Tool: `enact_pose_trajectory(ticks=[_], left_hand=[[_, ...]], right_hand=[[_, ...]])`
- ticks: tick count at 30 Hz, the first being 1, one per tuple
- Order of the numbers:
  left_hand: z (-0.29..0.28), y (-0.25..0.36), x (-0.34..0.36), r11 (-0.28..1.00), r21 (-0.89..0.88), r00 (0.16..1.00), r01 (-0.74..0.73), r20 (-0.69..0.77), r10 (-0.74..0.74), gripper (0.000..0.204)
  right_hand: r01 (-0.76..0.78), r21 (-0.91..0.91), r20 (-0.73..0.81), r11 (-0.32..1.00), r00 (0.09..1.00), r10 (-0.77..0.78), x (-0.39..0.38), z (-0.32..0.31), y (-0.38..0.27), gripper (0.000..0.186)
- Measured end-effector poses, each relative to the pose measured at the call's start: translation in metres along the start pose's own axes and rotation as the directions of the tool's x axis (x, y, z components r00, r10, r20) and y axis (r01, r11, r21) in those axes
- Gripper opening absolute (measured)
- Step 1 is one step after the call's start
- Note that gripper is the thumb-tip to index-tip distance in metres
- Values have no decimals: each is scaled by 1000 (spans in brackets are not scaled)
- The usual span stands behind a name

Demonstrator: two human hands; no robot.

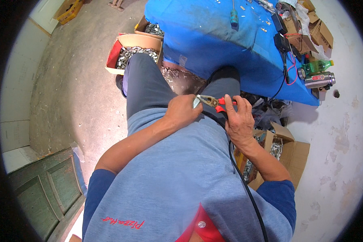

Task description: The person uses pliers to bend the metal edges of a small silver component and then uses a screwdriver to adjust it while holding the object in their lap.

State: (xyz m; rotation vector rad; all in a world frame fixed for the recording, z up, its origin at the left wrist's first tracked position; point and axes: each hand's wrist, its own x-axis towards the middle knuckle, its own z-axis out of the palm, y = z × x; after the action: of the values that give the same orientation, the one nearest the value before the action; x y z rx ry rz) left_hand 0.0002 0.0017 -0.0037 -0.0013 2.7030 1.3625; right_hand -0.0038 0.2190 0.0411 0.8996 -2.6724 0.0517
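Above my lap, my left hand [183, 109] is closed around a small silvery metal piece [196, 102], most of it hidden by the fingers. From the right, my right hand [240, 120] grips a pair of pliers [208, 101] by its red handles. The pliers' jaws point left and meet the upper end of the metal piece; whether they clamp it I cannot tell.
A blue-covered table [197, 44] stands ahead, with a screwdriver [234, 18] on it. Beyond my left knee sits a cardboard box [127, 40] of small metal parts. On the right are a green bottle [318, 66], a steel flask [319, 80] and an open carton [298, 159].
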Motion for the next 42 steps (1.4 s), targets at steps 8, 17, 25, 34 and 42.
enact_pose_trajectory(ticks=[8, 17, 25, 34, 42], left_hand=[[6, -11, 2, 999, 33, 997, 17, -78, -14, 36], [4, -10, 1, 997, 3, 996, 76, -38, -76, 38], [5, -13, 1, 998, -9, 997, 68, -32, -68, 40], [-1, -5, 0, 993, -78, 996, 87, -8, -88, 40], [1, -6, 2, 992, -73, 995, 99, -9, -100, 40]], right_hand=[[-30, 42, 20, 999, 999, 29, 7, 5, -9, 66], [-6, 62, 86, 998, 996, 0, 8, 3, -8, 59], [46, 65, 181, 997, 982, -57, 13, -3, -5, 56], [141, -31, 213, 989, 968, -131, 13, 5, -1, 53], [123, 11, 237, 992, 964, -122, 12, 7, -1, 57]])
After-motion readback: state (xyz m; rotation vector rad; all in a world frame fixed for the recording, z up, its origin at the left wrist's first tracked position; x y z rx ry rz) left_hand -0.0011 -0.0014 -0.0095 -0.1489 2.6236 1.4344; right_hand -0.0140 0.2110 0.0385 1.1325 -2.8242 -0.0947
